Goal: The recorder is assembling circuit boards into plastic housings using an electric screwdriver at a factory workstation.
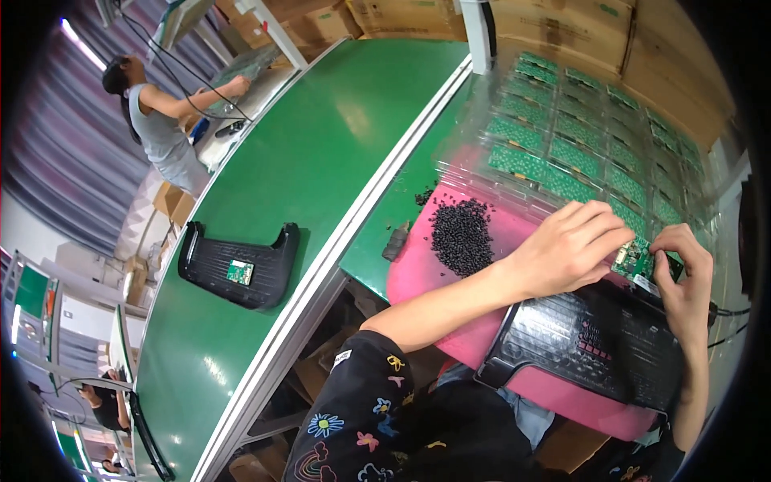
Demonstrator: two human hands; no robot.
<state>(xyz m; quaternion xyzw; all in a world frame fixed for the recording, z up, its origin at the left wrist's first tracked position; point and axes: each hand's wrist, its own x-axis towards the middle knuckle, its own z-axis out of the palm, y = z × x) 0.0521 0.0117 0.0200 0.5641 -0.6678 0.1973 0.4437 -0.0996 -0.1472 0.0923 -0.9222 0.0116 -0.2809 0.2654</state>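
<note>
Both hands meet at a small green circuit board (638, 259) at the right, just beyond a black plastic housing (554, 337). My left hand (566, 249) is closed, its fingertips pinching the board's left side. My right hand (684, 269) grips the board's right side between thumb and bent fingers; a dark part beside the thumb is too hidden to name. The ribbed housing lies in front of me on a pink mat (418, 273), partly under my wrists. On the mat, left of my left hand, is a heap of tiny black screw-like pieces (462, 237).
Clear plastic trays (474, 181) of green circuit boards (574, 157) stand beyond my hands. A rail (353, 213) divides my bench from a green table (337, 128), where another black housing (233, 293) carries a circuit board (240, 272). A person (165, 120) works at the far left.
</note>
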